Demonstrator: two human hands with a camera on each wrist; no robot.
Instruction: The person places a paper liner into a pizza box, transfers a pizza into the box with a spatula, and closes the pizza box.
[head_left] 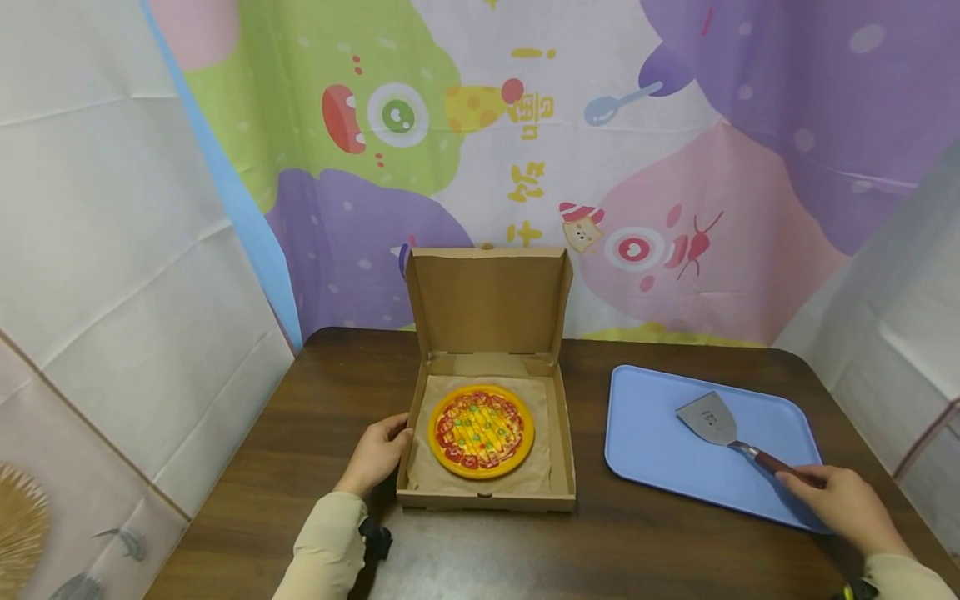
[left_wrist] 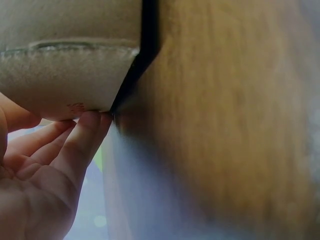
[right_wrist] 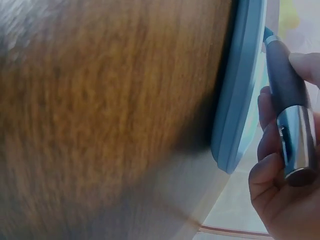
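A pizza (head_left: 481,432) with a yellow crust, red topping and green bits lies on brown paper in a cardboard pizza box (head_left: 487,502), whose lid (head_left: 489,304) stands raised at the back. My left hand (head_left: 380,454) is at the box's left side. In the left wrist view its fingertips (left_wrist: 90,120) touch the outer side wall, the fingers fairly straight. With my right hand (head_left: 847,504) I grip the dark wooden handle (right_wrist: 287,75) of a spatula (head_left: 708,419). Its flat metal blade is over the blue tray (head_left: 645,450); whether it touches cannot be told.
Both the box and the tray sit on a dark wooden table (head_left: 480,554), the tray to the right of the box. Behind the table hangs a cloth (head_left: 480,125) with cartoon prints. Pale cloth panels (head_left: 112,250) stand at the sides.
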